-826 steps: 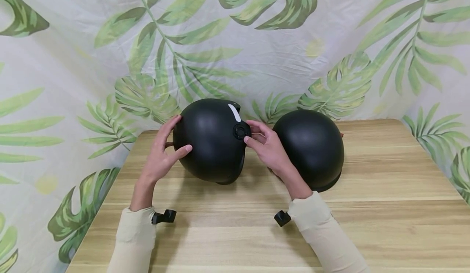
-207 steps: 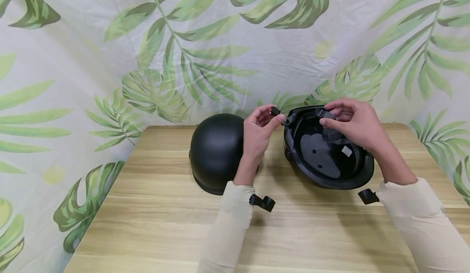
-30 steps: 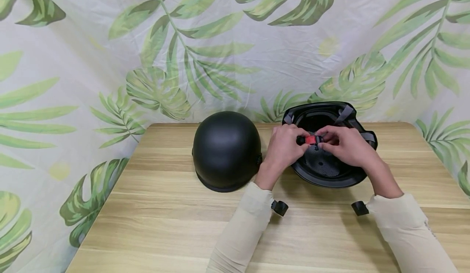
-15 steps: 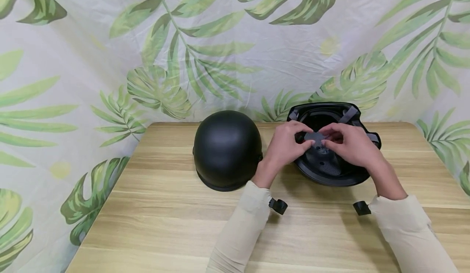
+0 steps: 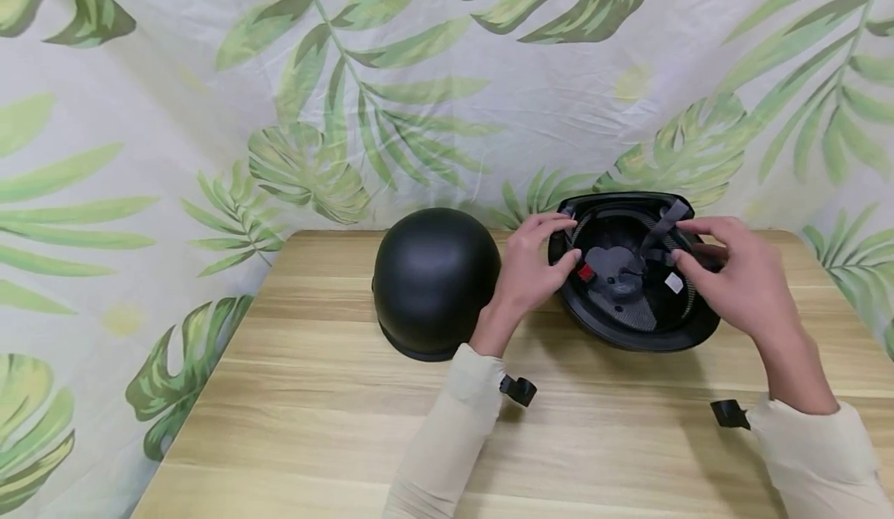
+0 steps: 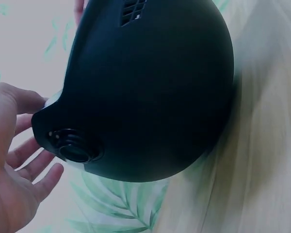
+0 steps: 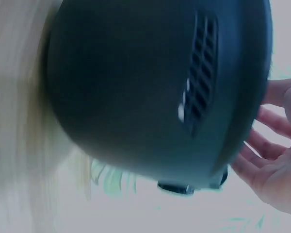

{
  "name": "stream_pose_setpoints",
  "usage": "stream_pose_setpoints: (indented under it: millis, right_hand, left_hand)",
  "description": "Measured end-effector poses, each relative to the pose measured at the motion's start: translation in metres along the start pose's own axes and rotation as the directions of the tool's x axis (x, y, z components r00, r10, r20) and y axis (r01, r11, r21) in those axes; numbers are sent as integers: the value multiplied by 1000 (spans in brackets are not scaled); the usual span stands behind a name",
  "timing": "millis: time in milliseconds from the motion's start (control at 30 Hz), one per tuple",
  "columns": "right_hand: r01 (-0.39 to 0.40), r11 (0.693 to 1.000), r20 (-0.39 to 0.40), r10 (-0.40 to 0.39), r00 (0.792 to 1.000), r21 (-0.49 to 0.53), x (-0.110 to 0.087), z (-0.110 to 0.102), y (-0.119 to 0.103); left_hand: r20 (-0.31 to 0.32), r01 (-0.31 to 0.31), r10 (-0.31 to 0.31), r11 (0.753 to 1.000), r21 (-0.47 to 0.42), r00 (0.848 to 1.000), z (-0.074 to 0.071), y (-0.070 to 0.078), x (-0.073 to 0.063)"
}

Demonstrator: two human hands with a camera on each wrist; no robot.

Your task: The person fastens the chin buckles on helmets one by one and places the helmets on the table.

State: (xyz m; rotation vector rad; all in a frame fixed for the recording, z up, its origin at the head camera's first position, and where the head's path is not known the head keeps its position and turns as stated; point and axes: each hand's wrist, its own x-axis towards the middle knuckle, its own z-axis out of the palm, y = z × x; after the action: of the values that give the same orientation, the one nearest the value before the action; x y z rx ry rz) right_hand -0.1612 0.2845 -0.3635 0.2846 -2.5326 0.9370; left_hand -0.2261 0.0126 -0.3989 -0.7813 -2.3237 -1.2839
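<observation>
Upturned helmet (image 5: 632, 325) sat on the wooden table (image 5: 349, 426), right of centre, opening facing up and tipped toward the camera. Inside it: mesh liner, a grey pad (image 5: 609, 263) on the floor of the shell, grey straps (image 5: 663, 224) running from the far rim down into the bowl, a red buckle piece (image 5: 585, 272) near the left inner wall, and a small white tag (image 5: 673, 282) on the right side.

Left hand (image 5: 532, 271) was at the helmet's left rim, fingers extended and loosely spread, tips touching the rim edge; it gripped nothing. Left wrist view agreed: palm open beside the shell (image 6: 150, 92), fingers relaxed.

Right hand (image 5: 740, 282) was at the right rim, fingers straight, tips over the strap area; whether they touched the strap couldn't be told. Right wrist view showed the fingers splayed past the shell (image 7: 150, 92), holding nothing.

So the helmet lay between both hands, bracketed at the rim, not clamped.

Second helmet (image 5: 436, 278) stood dome-up just left of the left hand, apart from the first. Leaf-print cloth (image 5: 209, 77) hung behind the table.
</observation>
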Motion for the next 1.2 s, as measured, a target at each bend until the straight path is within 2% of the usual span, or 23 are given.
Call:
stream_pose_setpoints:
  millis: [167,300,500,667,767,867,967,1200]
  right_hand:
    - [66,995,-48,-70,996,-80,-10,-2,14]
    - [48,997,-28,-50,998,-61,-15,-3,25]
    - [-64,998,3,64,998,11,-19,-1,35]
    - [-183,983,-27,184,983,16,-19,1,40]
    - [-223,975,-44,222,974,1,-20,1,43]
    - [-236,972,-19,237,971,16,-21,-2,46]
    - [-257,965,43,255,966,44,-22,-5,50]
    - [-299,943,174,273,946,146,-22,-9,59]
  left_hand:
    - [30,111,-109,989,-98,994,-8,-2,-6]
    - [89,221,-209,961,-166,974,-13,-6,-13]
    - [179,318,-284,924,-210,942,-17,-13,-22]
    - [236,394,-347,899,-192,908,-15,-14,-25]
    - [249,419,-367,885,-202,896,-14,-15,-26]
    - [246,434,-381,874,-217,891,-13,-15,-26]
    - [233,440,-390,870,-225,891,-13,-16,-26]
    - [185,414,-380,887,-205,906,-19,-13,-25]
